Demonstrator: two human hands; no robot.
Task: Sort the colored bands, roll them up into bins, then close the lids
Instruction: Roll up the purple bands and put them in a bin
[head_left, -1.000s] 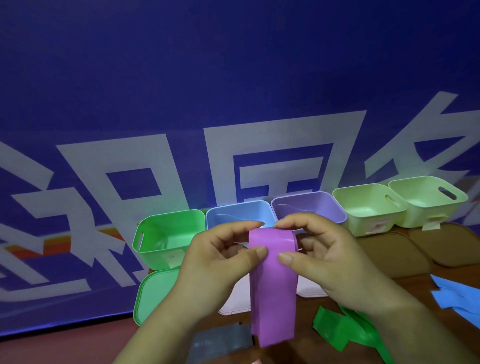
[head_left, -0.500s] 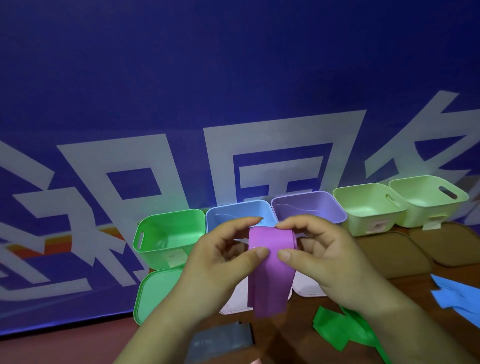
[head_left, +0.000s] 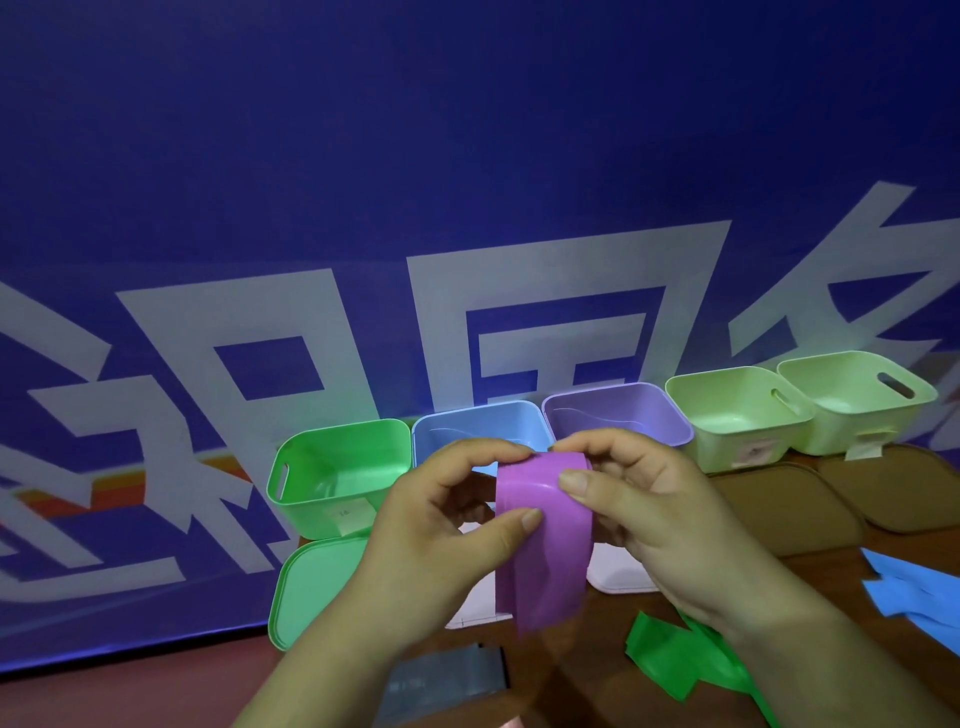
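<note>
Partly, the view fails: the purple band (head_left: 540, 545) curls over at its top behind the fingers, so how much of it is rolled cannot be told. A white lid (head_left: 618, 574) shows only in slivers past the hands. The blue band (head_left: 914, 590) is cut by the right edge, the green band (head_left: 670, 654) runs out at the bottom, and a dim grey flat thing (head_left: 447, 686) near the bottom edge is too dark to name, perhaps another band. The left hand (head_left: 441, 545) pinches the purple band, thumb on its front face and forefinger curled over its top. The right hand (head_left: 649, 509) pinches the same top bend between thumb and forefinger, its other fingers curled behind. The band is held up in the air in front of the blue bin (head_left: 478, 428) and purple bin (head_left: 618, 415), its loose end hanging down toward the table (head_left: 810, 579). The green bin (head_left: 332, 478) stands left of them, with the green lid (head_left: 317, 587) lying flat just before it.
</note>
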